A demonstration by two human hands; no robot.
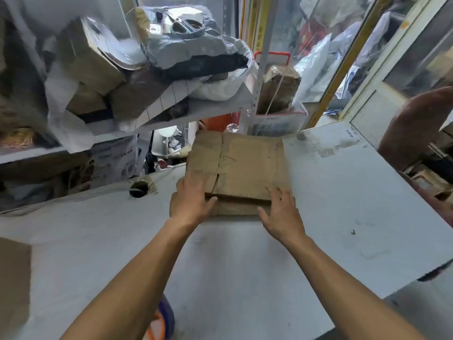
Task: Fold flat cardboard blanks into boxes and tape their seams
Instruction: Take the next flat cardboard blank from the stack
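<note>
You have the flat cardboard blank [242,165] lying at the far edge of the white table [343,192], pushed up toward the cluttered shelf [215,106] — a sensible spot, I'd judge, since it leaves the bare tabletop in front of you free for folding, and both arms can reach it straight on. The near edge of the blank looks doubled over or slightly raised, with a lower layer of cardboard showing beneath it, so you seem to be about to lift or pull it toward you. Your left hand [190,201] lies flat on the blank's near left corner, fingers straight and together, thumb spread along the front edge; it presses rather than grips. Your right hand [282,209] rests on the near right corner, fingers splayed and relaxed, thumb reaching down toward the lower layer — neither hand has closed around the cardboard yet
</note>
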